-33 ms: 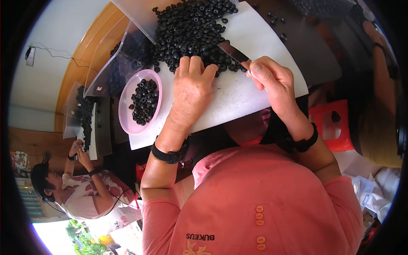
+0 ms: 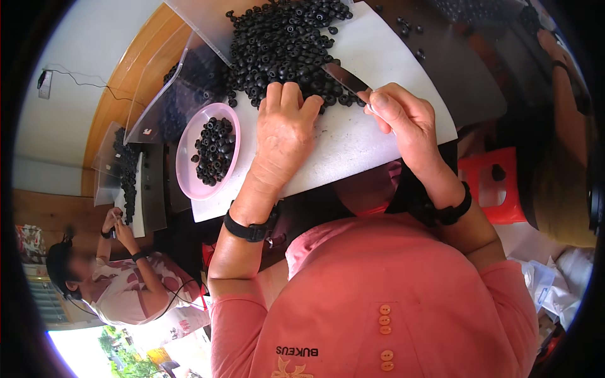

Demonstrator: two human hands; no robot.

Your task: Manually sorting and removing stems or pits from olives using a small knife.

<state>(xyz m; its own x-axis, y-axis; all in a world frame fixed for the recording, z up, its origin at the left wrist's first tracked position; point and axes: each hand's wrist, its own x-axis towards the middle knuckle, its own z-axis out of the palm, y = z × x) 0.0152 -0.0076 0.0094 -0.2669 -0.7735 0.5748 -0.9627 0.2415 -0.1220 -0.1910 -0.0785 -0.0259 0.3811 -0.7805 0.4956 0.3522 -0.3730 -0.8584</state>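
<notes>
A heap of small black ring-like pieces, each round with a hole, lies over the far part of a white board. At its near edge my left hand rests back up, fingers bent down against the pieces. Its fingertips are hidden, and whatever they grip does not show. My right hand is closed round the pale handle of a knife. The blade points up and left, its tip at the heap's right edge. Left of my left hand, a pink oval bowl holds more black pieces.
Clear plastic bins stand at the far left of the board. Some loose black pieces lie on the dark surface beyond it. A red stool is at the right. A co-worker sits at the left; another person's arm shows at the right.
</notes>
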